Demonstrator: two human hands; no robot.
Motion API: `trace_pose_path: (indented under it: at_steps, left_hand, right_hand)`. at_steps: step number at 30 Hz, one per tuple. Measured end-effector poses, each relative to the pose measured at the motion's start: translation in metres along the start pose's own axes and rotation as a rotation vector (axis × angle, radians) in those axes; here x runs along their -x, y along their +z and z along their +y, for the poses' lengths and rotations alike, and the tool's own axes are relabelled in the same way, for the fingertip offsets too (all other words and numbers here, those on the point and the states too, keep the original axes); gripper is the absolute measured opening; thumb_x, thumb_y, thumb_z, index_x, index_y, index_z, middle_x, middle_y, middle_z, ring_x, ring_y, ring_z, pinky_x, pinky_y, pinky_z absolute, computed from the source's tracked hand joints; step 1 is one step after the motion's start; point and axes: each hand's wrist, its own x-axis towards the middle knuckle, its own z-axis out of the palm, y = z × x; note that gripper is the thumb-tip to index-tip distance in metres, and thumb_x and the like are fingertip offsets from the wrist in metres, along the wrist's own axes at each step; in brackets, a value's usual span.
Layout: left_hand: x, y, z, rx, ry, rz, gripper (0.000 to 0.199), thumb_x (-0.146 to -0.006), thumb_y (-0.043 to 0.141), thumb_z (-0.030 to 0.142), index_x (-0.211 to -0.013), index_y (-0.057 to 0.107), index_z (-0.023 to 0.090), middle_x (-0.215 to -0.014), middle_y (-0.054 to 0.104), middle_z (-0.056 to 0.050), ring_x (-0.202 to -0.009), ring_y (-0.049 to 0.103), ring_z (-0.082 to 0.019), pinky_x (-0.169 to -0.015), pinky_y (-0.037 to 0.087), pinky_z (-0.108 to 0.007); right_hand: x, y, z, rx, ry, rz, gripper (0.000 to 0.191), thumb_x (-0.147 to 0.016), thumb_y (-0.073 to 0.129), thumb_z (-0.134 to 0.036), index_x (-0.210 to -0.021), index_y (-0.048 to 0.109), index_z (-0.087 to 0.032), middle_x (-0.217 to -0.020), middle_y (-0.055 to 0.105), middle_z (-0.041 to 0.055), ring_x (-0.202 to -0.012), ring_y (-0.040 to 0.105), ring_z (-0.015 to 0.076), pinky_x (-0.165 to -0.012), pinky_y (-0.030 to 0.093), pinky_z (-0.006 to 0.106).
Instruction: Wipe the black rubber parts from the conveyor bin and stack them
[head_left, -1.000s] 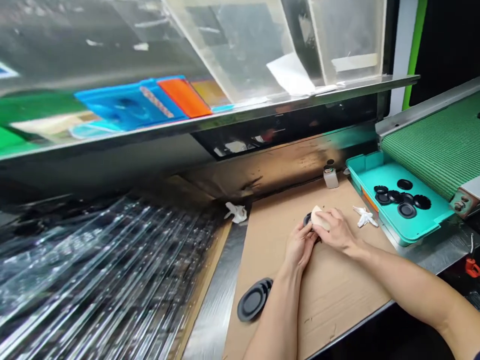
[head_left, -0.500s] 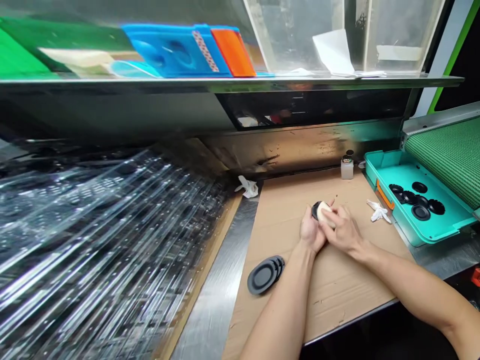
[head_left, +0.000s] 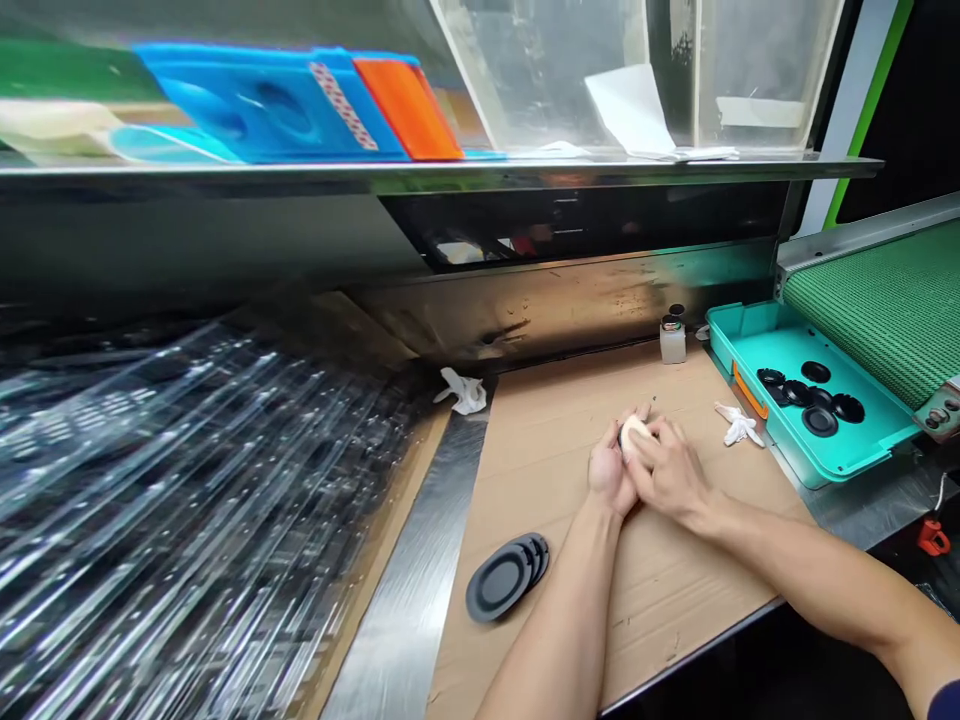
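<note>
My left hand (head_left: 609, 476) is closed around a round black disc (head_left: 621, 436), of which only a dark edge shows. In my right hand (head_left: 671, 475) is a cream-coloured wiping pad (head_left: 637, 438), pressed by the fingers against the disc and covering most of it. Both hands are together above a cardboard sheet (head_left: 555, 430). Several similar black discs (head_left: 501, 582) lie overlapped on the cardboard, left of my left forearm.
At right, a teal tray (head_left: 862, 455) with several black discs stands beside a green conveyor belt (head_left: 877, 305). A small bottle (head_left: 673, 346) is at the back. Crumpled white cloths (head_left: 739, 425) lie nearby. Clear plastic trays (head_left: 187, 520) fill the left; a metal shelf (head_left: 525, 172) overhangs.
The camera view has turned slightly right, so the scene sits further left. The pad has shifted over the disc, which shows less now. Both hands keep their grip.
</note>
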Motion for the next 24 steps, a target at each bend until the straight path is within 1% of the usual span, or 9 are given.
trace_pose_path:
  at_steps: [2, 5, 9, 12, 15, 16, 19, 22, 24]
  left_hand:
    - [-0.0009, -0.0015, 0.0013, -0.011, 0.013, -0.008, 0.039, -0.106, 0.037, 0.032, -0.131, 0.063, 0.016, -0.132, 0.069, -0.014, -0.123, 0.066, -0.026, -0.113, 0.049, -0.047]
    - [-0.0024, -0.0044, 0.0035, -0.035, 0.022, -0.026, 0.041, -0.106, 0.037, 0.03, -0.136, 0.061, 0.015, -0.132, 0.07, -0.014, -0.121, 0.067, -0.024, -0.111, 0.05, -0.044]
    - [-0.0045, -0.0068, 0.0045, -0.06, 0.003, -0.018, 0.043, -0.106, 0.037, 0.032, -0.138, 0.061, 0.016, -0.132, 0.07, -0.014, -0.119, 0.068, -0.025, -0.109, 0.052, -0.047]
    - [-0.0057, -0.0074, 0.0048, -0.068, 0.003, -0.035, 0.044, -0.106, 0.037, 0.032, -0.138, 0.062, 0.013, -0.131, 0.07, -0.015, -0.118, 0.068, -0.026, -0.108, 0.052, -0.046]
    - [-0.0062, -0.0078, 0.0057, -0.071, -0.011, -0.02, 0.044, -0.106, 0.037, 0.032, -0.137, 0.062, 0.013, -0.13, 0.07, -0.015, -0.118, 0.068, -0.026, -0.108, 0.052, -0.045]
    - [-0.0063, -0.0079, 0.0061, -0.076, -0.013, -0.016, 0.044, -0.106, 0.037, 0.032, -0.136, 0.062, 0.012, -0.13, 0.07, -0.016, -0.118, 0.068, -0.026, -0.108, 0.052, -0.045]
    - [-0.0061, -0.0081, 0.0073, -0.085, -0.007, -0.004, 0.042, -0.107, 0.036, 0.031, -0.132, 0.064, 0.012, -0.127, 0.071, -0.016, -0.118, 0.068, -0.025, -0.108, 0.052, -0.045]
    - [-0.005, -0.0073, 0.0082, -0.085, -0.017, 0.022, 0.04, -0.107, 0.037, 0.03, -0.131, 0.065, 0.014, -0.129, 0.071, -0.014, -0.118, 0.069, -0.025, -0.108, 0.052, -0.046]
    - [-0.0036, -0.0059, 0.0084, -0.095, -0.009, 0.016, 0.041, -0.107, 0.036, 0.03, -0.131, 0.065, 0.013, -0.129, 0.071, -0.015, -0.118, 0.069, -0.025, -0.108, 0.052, -0.045]
  right_hand:
    - [0.001, -0.0003, -0.0001, 0.011, -0.016, -0.007, 0.033, -0.097, 0.058, -0.031, -0.128, 0.07, -0.025, -0.119, 0.061, 0.0102, -0.107, 0.051, 0.0244, -0.093, 0.046, 0.035]
    - [0.0015, -0.0016, -0.0002, 0.056, 0.057, -0.001, 0.031, -0.098, 0.056, -0.03, -0.124, 0.071, -0.023, -0.116, 0.061, 0.0116, -0.106, 0.052, 0.0251, -0.093, 0.046, 0.036]
    - [0.0014, -0.0048, -0.0016, 0.05, -0.053, -0.04, 0.031, -0.099, 0.054, -0.032, -0.125, 0.071, -0.025, -0.12, 0.062, 0.0108, -0.104, 0.052, 0.0252, -0.092, 0.047, 0.037]
    - [-0.0004, -0.0065, -0.0012, 0.088, 0.053, -0.032, 0.029, -0.1, 0.052, -0.031, -0.12, 0.072, -0.023, -0.115, 0.062, 0.0123, -0.104, 0.052, 0.026, -0.092, 0.046, 0.037]
    - [-0.0003, -0.0068, -0.0013, 0.073, -0.051, -0.064, 0.032, -0.1, 0.053, -0.033, -0.126, 0.07, -0.025, -0.122, 0.061, 0.0116, -0.106, 0.051, 0.0261, -0.093, 0.046, 0.037]
    - [0.0003, -0.0068, -0.0019, 0.08, -0.056, -0.067, 0.032, -0.101, 0.053, -0.033, -0.127, 0.069, -0.024, -0.123, 0.062, 0.0118, -0.106, 0.051, 0.0264, -0.093, 0.045, 0.037]
    - [0.0033, -0.0061, -0.0047, 0.129, 0.028, -0.058, 0.032, -0.101, 0.05, -0.031, -0.123, 0.071, -0.021, -0.115, 0.063, 0.0141, -0.105, 0.051, 0.0276, -0.093, 0.045, 0.039]
    - [0.0038, -0.0038, -0.0039, 0.108, -0.09, -0.078, 0.033, -0.1, 0.052, -0.032, -0.127, 0.069, -0.024, -0.122, 0.062, 0.0131, -0.106, 0.051, 0.0273, -0.094, 0.046, 0.04]
    - [-0.001, -0.0028, 0.0024, 0.097, -0.058, -0.062, 0.031, -0.1, 0.053, -0.031, -0.125, 0.07, -0.024, -0.121, 0.062, 0.0124, -0.107, 0.051, 0.0273, -0.094, 0.047, 0.04]
